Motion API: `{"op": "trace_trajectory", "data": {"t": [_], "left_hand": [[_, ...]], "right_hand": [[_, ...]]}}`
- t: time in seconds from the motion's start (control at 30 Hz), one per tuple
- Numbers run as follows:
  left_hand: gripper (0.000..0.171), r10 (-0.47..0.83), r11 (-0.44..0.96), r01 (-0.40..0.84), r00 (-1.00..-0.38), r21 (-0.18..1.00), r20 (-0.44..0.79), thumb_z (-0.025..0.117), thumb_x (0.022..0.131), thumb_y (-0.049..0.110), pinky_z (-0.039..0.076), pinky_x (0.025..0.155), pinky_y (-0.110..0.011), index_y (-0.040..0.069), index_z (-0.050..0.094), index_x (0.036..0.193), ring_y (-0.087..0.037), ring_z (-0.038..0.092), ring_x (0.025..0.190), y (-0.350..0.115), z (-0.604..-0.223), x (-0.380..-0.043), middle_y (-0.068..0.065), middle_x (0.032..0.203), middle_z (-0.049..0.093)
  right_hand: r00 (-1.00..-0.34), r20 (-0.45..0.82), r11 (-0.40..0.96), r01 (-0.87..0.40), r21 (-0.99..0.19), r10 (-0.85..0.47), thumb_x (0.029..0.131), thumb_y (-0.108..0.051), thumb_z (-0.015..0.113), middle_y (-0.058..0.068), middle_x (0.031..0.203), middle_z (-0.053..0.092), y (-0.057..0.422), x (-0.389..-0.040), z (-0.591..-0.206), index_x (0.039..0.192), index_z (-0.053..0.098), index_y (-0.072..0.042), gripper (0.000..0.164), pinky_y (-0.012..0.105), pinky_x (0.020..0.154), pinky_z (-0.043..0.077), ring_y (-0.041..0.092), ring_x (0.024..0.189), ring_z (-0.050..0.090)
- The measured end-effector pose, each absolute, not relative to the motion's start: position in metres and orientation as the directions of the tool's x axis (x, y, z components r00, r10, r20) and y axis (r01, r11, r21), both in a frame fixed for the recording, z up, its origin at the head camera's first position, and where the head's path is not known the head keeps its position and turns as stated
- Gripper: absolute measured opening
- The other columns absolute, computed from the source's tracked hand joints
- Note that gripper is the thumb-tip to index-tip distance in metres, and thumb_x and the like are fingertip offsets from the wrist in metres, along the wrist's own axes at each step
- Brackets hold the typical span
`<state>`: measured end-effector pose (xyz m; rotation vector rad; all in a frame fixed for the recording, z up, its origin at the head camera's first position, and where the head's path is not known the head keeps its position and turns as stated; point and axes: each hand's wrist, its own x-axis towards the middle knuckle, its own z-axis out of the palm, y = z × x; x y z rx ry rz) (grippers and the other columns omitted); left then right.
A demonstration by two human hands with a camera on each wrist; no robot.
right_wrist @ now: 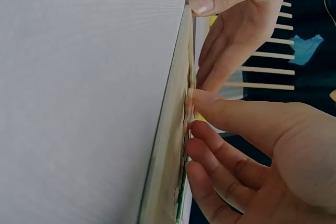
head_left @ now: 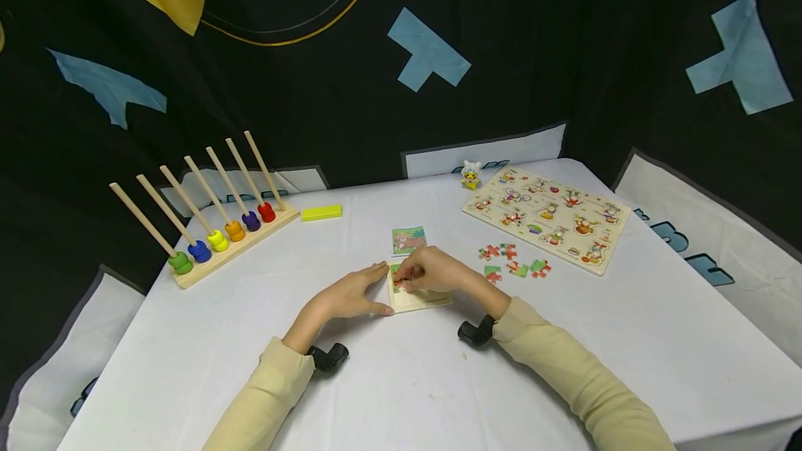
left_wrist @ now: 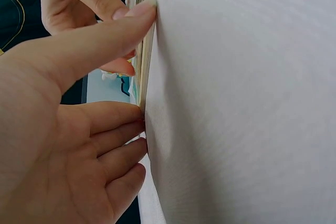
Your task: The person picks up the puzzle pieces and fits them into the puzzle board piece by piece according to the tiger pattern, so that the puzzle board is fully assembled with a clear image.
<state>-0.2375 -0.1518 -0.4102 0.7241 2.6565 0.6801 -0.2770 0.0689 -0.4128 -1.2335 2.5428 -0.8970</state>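
Observation:
A small wooden puzzle tray point(head_left: 410, 303) lies on the table, with green and red puzzle pieces point(head_left: 396, 270) in its far left part. My left hand point(head_left: 347, 296) rests along the tray's left side. Its thumb touches the near corner and its outstretched fingers touch the edge farther up. Over the tray, my right hand point(head_left: 432, 271) pinches a reddish puzzle piece point(head_left: 399, 284) between thumb and fingers, low against the tray's surface; the fingers hide most of it. Several loose puzzle pieces point(head_left: 517, 268) lie to the right. A picture card point(head_left: 409, 239) lies just beyond the tray.
At the left stands a wooden peg rack point(head_left: 234, 249) with coloured rings. Near its right end lies a yellow block point(head_left: 321, 213). A large wooden picture board point(head_left: 545, 218) and a small figurine point(head_left: 471, 175) are at the back right. Dark cloth hangs behind the white table point(head_left: 401, 395).

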Motion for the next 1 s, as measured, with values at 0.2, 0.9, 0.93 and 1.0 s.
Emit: {"op": "trace_trajectory", "data": {"t": [0.2, 0.9, 0.93, 1.0], "left_hand": [[0.09, 0.537, 0.761, 0.392, -0.828, 0.517, -0.161, 0.076, 0.083, 0.039, 0.022, 0.115, -0.046, -0.001, 0.031, 0.149, -0.033, 0.023, 0.143, -0.1518, -0.4092, -0.2368, -0.017, 0.155, 0.026], [0.09, 0.537, 0.765, 0.397, -0.828, 0.507, -0.163, 0.075, 0.082, 0.041, 0.022, 0.115, -0.047, 0.0, 0.031, 0.149, -0.032, 0.023, 0.143, -0.1526, -0.4099, -0.2378, -0.017, 0.155, 0.026], [0.09, 0.536, 0.768, 0.396, -0.827, 0.504, -0.166, 0.075, 0.082, 0.041, 0.022, 0.115, -0.047, 0.0, 0.031, 0.149, -0.032, 0.023, 0.143, -0.1524, -0.4096, -0.2378, -0.016, 0.155, 0.026], [0.09, 0.536, 0.768, 0.395, -0.827, 0.503, -0.169, 0.075, 0.082, 0.041, 0.022, 0.115, -0.047, 0.0, 0.031, 0.149, -0.032, 0.023, 0.143, -0.152, -0.4089, -0.2379, -0.016, 0.155, 0.025]], "right_hand": [[-0.634, 0.104, 0.476, -0.668, -0.572, -0.766, 0.087, -0.009, 0.072, 0.0, 0.088, 0.069, 0.0679, -0.2775, -0.4124, 0.109, 0.074, -0.005, 0.022, 0.019, 0.064, 0.048, 0.008, 0.072, 0.058], [-0.645, 0.088, 0.51, -0.673, -0.535, -0.759, 0.083, -0.005, 0.075, 0.002, 0.087, 0.066, 0.0619, -0.2763, -0.4093, 0.104, 0.075, -0.005, 0.02, 0.019, 0.064, 0.046, 0.008, 0.073, 0.053], [-0.638, 0.082, 0.507, -0.676, -0.534, -0.765, 0.083, -0.004, 0.075, 0.002, 0.088, 0.066, 0.0632, -0.2764, -0.4094, 0.106, 0.075, -0.005, 0.022, 0.02, 0.065, 0.047, 0.008, 0.074, 0.054], [-0.628, 0.067, 0.504, -0.679, -0.534, -0.775, 0.083, -0.003, 0.074, 0.003, 0.091, 0.065, 0.0664, -0.2761, -0.4091, 0.11, 0.073, -0.005, 0.027, 0.02, 0.066, 0.047, 0.01, 0.077, 0.056]]}}
